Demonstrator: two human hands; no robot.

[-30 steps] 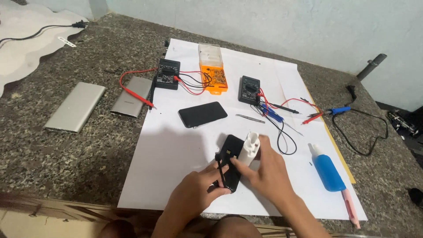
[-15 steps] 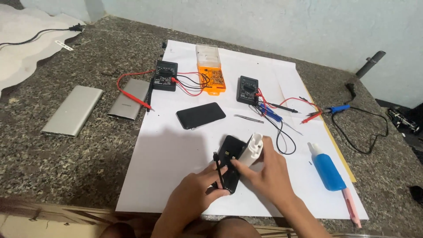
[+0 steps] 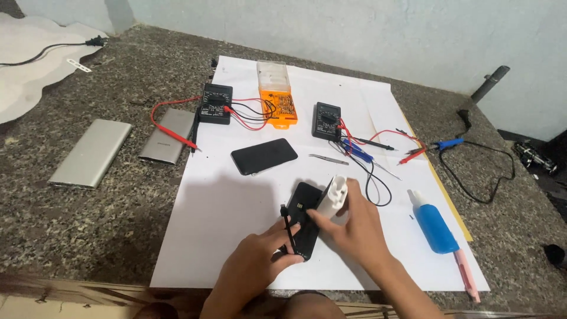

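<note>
A black rectangular power bank (image 3: 305, 208) lies on the white paper sheet (image 3: 236, 195) near the front. My left hand (image 3: 255, 267) grips its near end and pinches a short black cable (image 3: 287, 221) that stands up from it. My right hand (image 3: 356, 233) holds a white charger block (image 3: 333, 195) against the power bank's right side.
A black phone (image 3: 263, 156), tweezers (image 3: 329, 159), two black multimeters (image 3: 215, 103) (image 3: 326, 120) with red and black leads, an orange screwdriver case (image 3: 276, 97) and a blue bottle (image 3: 433, 224) lie on the sheet. Two silver slabs (image 3: 91, 153) (image 3: 168, 135) rest on the granite at left.
Both hands stay on the power bank and the white block; the block has tipped a little closer to the power bank. The view has shifted slightly.
</note>
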